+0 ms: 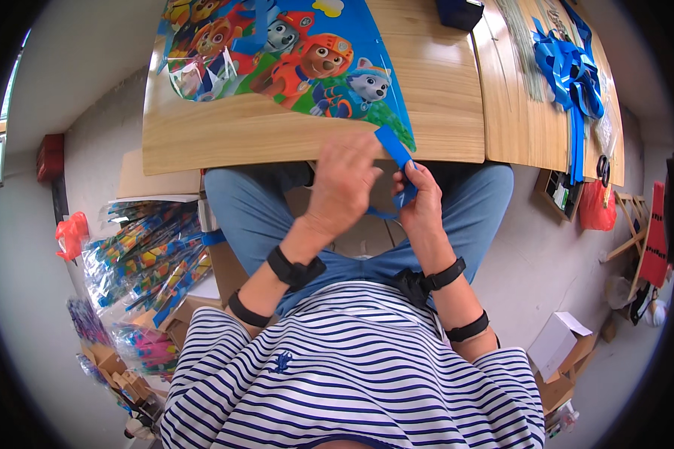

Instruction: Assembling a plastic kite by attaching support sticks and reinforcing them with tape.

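Note:
My right hand is closed on a blue ribbon, pinched between thumb and fingers just off the table's front edge. One end of the ribbon points up over the edge; another part hangs below the fingers. To its left, my left hand is raised at the same edge, back of the hand showing. Motion blurs its fingers, so whether they hold anything is unclear. Beyond both hands lies a shiny printed sheet with cartoon dogs, its pointed corner close to the ribbon. Clear plastic film lies over its left part.
The wooden table ends just above my lap. At the right are tangled blue ribbons, thin pale rods, scissors and a dark box. Bagged colourful packages fill the floor at left. A red bag hangs right.

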### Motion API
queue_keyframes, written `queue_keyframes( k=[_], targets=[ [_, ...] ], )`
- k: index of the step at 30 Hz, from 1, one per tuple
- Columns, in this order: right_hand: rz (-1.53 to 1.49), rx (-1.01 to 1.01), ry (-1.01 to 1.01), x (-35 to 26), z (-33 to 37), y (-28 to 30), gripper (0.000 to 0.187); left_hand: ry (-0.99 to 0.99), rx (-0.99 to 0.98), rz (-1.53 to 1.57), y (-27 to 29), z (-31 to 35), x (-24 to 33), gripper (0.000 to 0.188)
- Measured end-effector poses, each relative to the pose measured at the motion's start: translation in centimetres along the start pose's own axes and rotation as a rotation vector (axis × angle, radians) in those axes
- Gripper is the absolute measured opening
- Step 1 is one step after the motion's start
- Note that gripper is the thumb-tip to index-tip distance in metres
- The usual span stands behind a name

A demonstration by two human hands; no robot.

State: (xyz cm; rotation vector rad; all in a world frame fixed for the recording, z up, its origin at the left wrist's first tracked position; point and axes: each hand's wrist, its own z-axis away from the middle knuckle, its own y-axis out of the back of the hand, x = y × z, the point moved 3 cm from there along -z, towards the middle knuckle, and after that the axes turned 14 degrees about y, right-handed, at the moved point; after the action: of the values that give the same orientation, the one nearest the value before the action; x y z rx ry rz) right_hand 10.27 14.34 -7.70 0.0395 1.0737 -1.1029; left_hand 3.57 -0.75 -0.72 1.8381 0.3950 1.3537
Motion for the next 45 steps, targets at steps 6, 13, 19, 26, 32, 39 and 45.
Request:
queue_keyframes(
  k=[6, 13, 19, 26, 32, 39, 45],
  targets=[
    [-0.136, 0.071, -0.008, 1.1, 0.3, 1.0, 0.012, -0.024, -0.084, -0.001, -3.5, 0.7, 2.7, 0.046],
    [-0.255, 0.076, -0.019, 1.6, -0.1, 0.6, 0.018, -0.037, -0.090, -0.058, -5.2, 0.2, 2.6, 0.047],
    [-0.323, 0.010, -0.021, 1.2, 0.1, 0.6, 0.022, -0.044, -0.051, -0.107, -4.5, 0.6, 2.7, 0.047],
    [-0.322, 0.033, -0.064, 2.1, -0.5, 0.8, 0.030, -0.040, -0.040, -0.097, -4.5, 0.0, 2.3, 0.048],
    [-0.448, 0.054, -0.071, 3.2, -0.9, 1.3, 0.029, -0.043, -0.052, -0.089, -4.8, -0.1, 2.3, 0.047],
    [-0.480, 0.006, -0.117, 3.1, -0.6, 0.3, 0.028, -0.057, -0.054, -0.120, -4.9, -0.2, 1.9, 0.044],
    [0.022, 0.028, -0.113, 1.4, 0.9, 1.1, 0.024, -0.050, -0.050, -0.154, -4.7, -0.4, 1.9, 0.042]
  ],
)
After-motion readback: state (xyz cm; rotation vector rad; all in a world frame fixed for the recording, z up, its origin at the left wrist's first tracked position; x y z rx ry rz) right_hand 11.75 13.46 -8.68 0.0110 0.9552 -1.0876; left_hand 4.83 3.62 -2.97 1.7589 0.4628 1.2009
